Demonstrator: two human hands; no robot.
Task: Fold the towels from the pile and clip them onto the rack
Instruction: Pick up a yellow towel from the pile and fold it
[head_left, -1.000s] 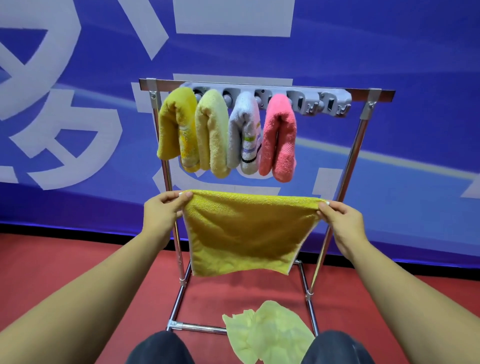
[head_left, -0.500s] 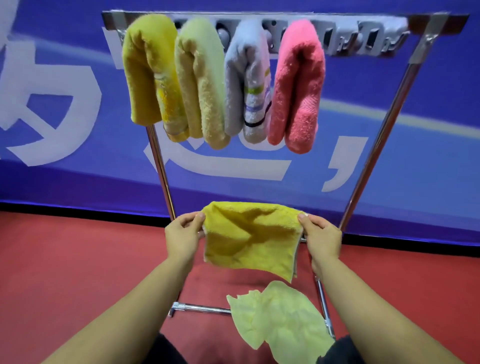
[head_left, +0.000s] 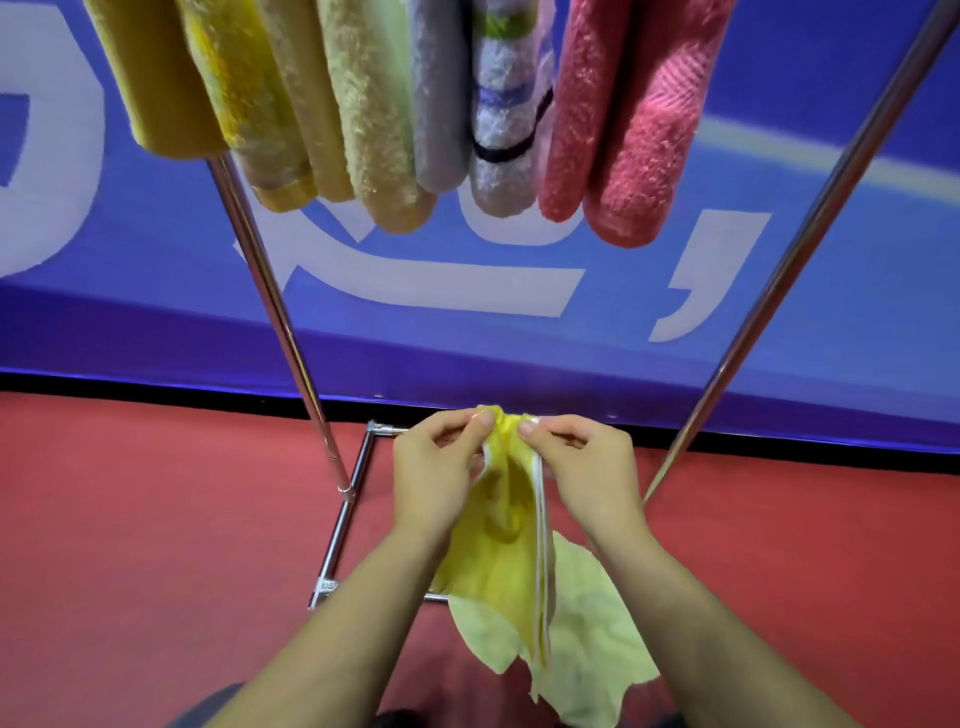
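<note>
A yellow towel (head_left: 501, 551) hangs folded in half between my hands, low in front of the rack. My left hand (head_left: 436, 467) pinches one top corner and my right hand (head_left: 582, 467) pinches the other, the two corners brought together. Above, several folded towels hang from the rack: a mustard one (head_left: 156, 78), a pale yellow one (head_left: 363, 104), a grey striped one (head_left: 493, 104) and a pink one (head_left: 623, 119). A pale green towel (head_left: 587, 639) lies on the red floor under my hands.
The rack's chrome legs (head_left: 275, 312) slant down on both sides to a base frame (head_left: 337, 540) on the red carpet (head_left: 130, 545). A blue banner wall (head_left: 467, 338) stands right behind the rack.
My hands have come together, folding the spread yellow towel in half. They have dropped lower, and the view has moved in under the hanging towels.
</note>
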